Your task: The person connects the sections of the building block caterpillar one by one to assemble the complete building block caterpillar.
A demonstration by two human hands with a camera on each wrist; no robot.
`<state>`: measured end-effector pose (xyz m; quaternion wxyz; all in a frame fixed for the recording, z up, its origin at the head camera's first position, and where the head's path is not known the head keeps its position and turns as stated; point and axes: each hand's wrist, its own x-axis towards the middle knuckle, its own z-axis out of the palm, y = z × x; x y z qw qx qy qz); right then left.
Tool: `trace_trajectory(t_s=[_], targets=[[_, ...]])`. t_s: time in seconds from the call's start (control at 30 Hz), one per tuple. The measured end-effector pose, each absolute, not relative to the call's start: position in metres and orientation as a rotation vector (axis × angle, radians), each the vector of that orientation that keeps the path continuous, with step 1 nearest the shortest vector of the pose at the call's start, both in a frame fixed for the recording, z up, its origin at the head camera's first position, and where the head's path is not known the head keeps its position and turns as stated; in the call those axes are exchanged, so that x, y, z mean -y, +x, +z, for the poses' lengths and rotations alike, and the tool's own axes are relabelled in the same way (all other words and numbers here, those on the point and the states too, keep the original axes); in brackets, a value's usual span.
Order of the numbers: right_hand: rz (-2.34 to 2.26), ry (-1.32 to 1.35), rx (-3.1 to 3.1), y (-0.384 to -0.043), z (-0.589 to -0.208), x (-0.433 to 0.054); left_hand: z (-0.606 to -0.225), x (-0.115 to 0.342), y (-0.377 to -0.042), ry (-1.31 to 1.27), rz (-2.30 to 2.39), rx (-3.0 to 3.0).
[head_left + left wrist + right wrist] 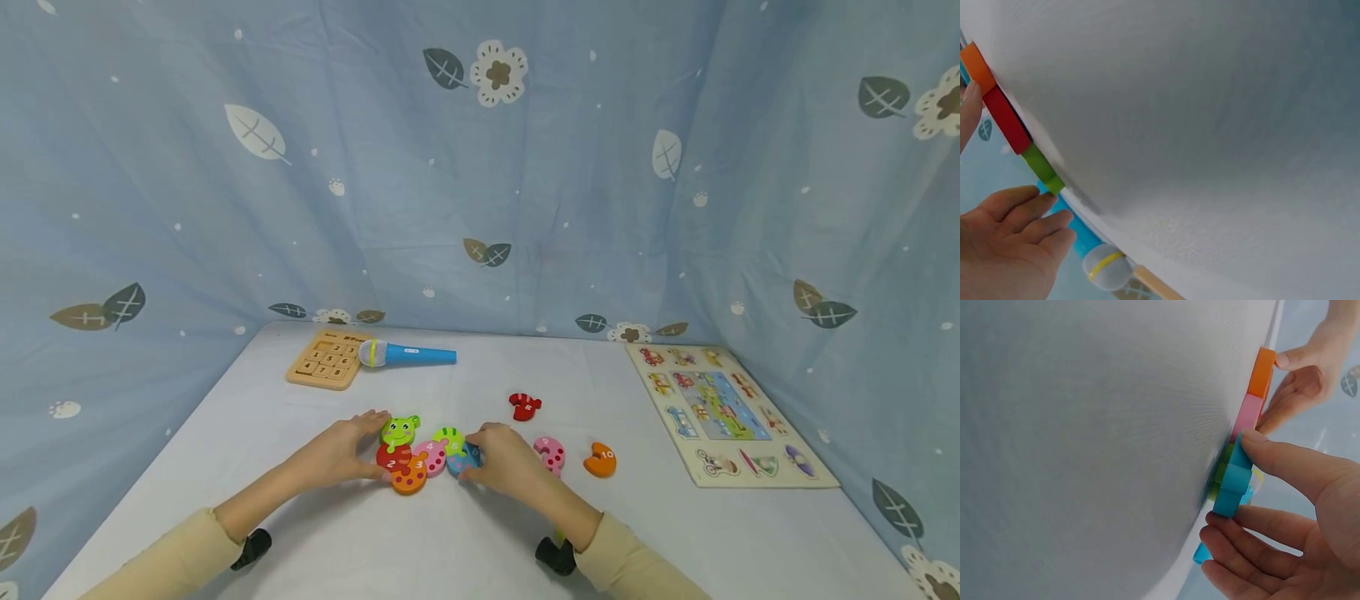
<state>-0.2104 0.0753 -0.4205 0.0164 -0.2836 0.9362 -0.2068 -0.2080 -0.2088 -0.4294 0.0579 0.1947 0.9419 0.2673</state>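
A caterpillar number puzzle lies on the white table, with a green smiling head (pixel 399 432), a red piece (pixel 393 457), an orange piece (pixel 409 477), a pink piece (pixel 430 457) and a light green piece (pixel 448 437) joined in a row. My left hand (pixel 337 452) rests along its left side, thumb at the orange piece and loosely extended fingers by the head. My right hand (pixel 510 462) pinches a blue puzzle piece (pixel 1235 478) between thumb and fingertips, at the right end of the row. In the head view, its fingers partly cover that piece.
Loose puzzle pieces lie to the right: red (pixel 524 407), pink (pixel 551 452) and orange (pixel 600 460). A green bit shows beside the right wrist. Behind are a wooden number board (pixel 325 360) and a blue toy microphone (pixel 420 356). A picture puzzle board (pixel 727 417) lies far right.
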Motion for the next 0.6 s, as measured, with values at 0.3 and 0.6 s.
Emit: trace_trajectory(t_s=[0.3, 0.6], targets=[[-0.622, -0.893, -2.898, -0.2086, -0.4214, -0.0756, -0.4296, 0.2080, -0.2076, 0.573, 0.806, -2.850], [-0.559, -0.904, -2.917, -0.2084, -0.4210, -0.0730, -0.4285, 0.2085, -0.2060, 0.554, 0.803, -2.856]])
